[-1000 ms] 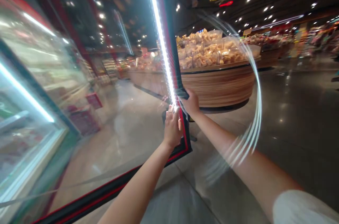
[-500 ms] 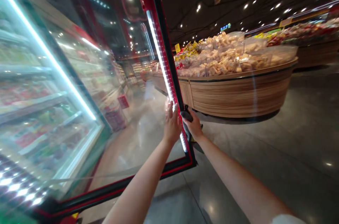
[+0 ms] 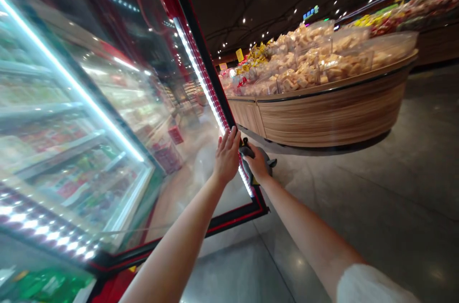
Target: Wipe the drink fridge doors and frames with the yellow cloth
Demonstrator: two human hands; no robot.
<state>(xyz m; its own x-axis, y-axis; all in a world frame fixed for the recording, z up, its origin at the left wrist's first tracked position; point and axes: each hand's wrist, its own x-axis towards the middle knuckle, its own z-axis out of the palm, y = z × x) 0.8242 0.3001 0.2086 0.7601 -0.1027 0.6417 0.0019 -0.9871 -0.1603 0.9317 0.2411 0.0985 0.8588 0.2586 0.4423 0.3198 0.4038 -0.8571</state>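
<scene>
My left hand (image 3: 227,156) lies with its fingers stretched out against the free edge of an open glass cooler door (image 3: 193,169), beside the lit LED strip (image 3: 204,76). Just right of the black and red door frame (image 3: 201,49), my right hand (image 3: 257,163) is closed around a rounded dark grey object (image 3: 265,156) with yellow parts. A small dark knob sticks out of its right side. Its kind cannot be made out, as my fingers and the frame hide part of it.
Left of the door stands a lit cooler with blurred goods on its shelves (image 3: 60,164). A curved wooden display bin (image 3: 322,121) heaped with wrapped goods stands beyond on the right. Grey floor (image 3: 358,188) lies between, and another bin (image 3: 433,40) is farther back.
The view has shifted, and the cooler's lower edge and green goods now show more at lower left. My hands remain at the door edge; more of the grey object shows behind my right hand.
</scene>
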